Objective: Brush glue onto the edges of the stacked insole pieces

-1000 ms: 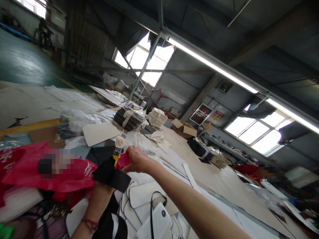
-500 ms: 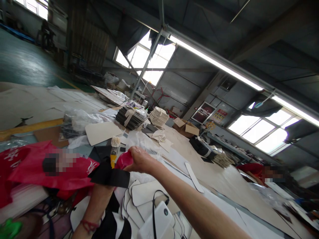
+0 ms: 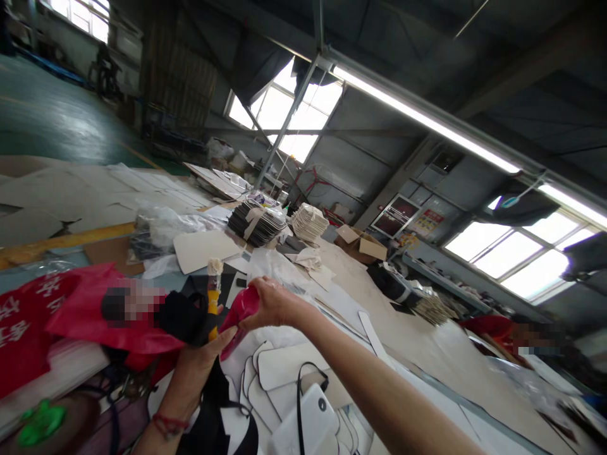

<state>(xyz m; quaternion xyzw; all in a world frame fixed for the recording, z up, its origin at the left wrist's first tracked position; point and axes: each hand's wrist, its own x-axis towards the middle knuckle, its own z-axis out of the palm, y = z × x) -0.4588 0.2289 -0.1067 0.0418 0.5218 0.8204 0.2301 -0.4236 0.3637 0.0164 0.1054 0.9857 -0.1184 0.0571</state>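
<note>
- Near the front edge of the cluttered bench, the right hand has its grip pinched together on a glossy red flexible piece.
- Just below it, the left hand has its grip wrapped around a bunched black fabric piece, thumb touching the red piece.
- Between both hands stands a yellow-handled brush with pale bristles.
- Left of them lies a red plastic bag with white print.
- Under the forearms lie white cut-out panels; farther off sits a dark stack of cut pieces.
</note>
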